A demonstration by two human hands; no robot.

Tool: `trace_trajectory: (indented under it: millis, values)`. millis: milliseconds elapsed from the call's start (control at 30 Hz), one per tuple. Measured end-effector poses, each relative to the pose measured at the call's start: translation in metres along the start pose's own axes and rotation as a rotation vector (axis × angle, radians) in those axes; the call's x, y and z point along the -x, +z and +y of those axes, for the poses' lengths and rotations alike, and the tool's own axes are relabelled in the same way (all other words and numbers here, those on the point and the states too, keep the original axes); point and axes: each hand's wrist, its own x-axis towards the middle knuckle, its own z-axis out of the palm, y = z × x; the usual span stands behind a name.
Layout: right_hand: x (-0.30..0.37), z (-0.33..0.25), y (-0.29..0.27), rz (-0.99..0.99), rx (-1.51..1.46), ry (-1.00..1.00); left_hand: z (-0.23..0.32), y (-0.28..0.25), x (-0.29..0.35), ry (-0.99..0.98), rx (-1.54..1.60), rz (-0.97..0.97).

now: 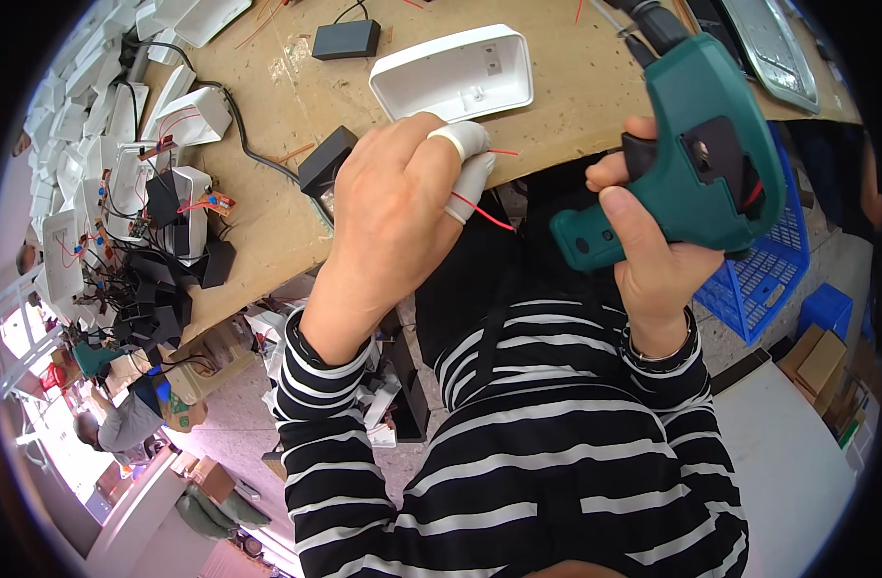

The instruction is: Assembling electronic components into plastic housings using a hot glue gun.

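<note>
My left hand (393,193), with white finger cots on the thumb and forefinger, is closed in a pinch on a thin red wire (484,210) at the table's front edge. One wire end sticks out above the fingertips and another below. My right hand (658,265) grips a green soldering gun (715,91) with a black trigger; its thin metal tip points up and left. Just beyond my left hand an open white plastic casing (402,85) lies on the table. A small black box (327,162) sits close to the left of that hand, and another black box (346,39) lies farther back.
White casings (65,116) are heaped at the far left, with black boxes and wires (152,299) tangled below them. A black cable (236,120) crosses the table. A shiny tray (773,48) stands far right; a blue crate (763,275) is below. Another person (128,424) sits at lower left.
</note>
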Motion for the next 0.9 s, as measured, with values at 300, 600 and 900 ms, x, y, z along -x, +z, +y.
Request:
trace_trajectory:
  millis: [300, 600, 900]
  values:
    - [-0.002, 0.003, 0.005, -0.034, -0.231, 0.072, 0.002, 0.002, -0.002, -0.001, 0.126, 0.136]
    - [-0.010, 0.001, 0.011, -0.268, 0.080, -0.115, 0.006, -0.005, -0.003, -0.004, 0.191, 0.036]
    - [-0.012, -0.002, 0.014, -0.291, 0.147, -0.132, 0.004, -0.003, -0.001, 0.081, 0.185, 0.088]
